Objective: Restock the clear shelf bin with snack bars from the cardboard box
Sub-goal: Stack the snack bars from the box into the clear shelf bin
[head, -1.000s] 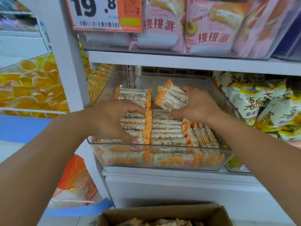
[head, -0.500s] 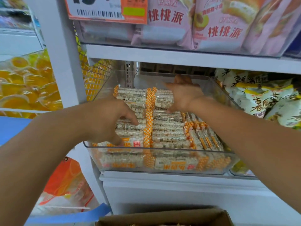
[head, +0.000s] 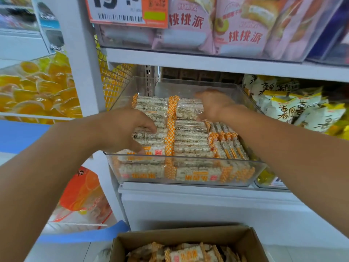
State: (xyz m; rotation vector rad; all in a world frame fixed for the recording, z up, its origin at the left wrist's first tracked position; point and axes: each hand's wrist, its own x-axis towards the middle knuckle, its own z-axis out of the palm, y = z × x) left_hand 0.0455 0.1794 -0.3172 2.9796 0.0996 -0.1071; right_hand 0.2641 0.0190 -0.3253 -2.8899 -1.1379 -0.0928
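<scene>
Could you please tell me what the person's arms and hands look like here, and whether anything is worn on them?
Both forearms are bare as far as the frame shows: no sleeves, gloves, watch or bracelets in view. The left hand and right hand show no rings, though the right one is motion-blurred, so small details there cannot be ruled out.

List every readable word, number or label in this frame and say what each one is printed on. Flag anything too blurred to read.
"19." with a cut-off digit: price tag on the upper shelf edge; its barcode and small print are unreadable.
"桃桃派": pink pie bags, upper shelf.
"草原" is about all I can make out: yellow-white bags, right of the clear bin; the rest is unclear.
Snack bars, orange bag lower left: print too blurred.
</scene>
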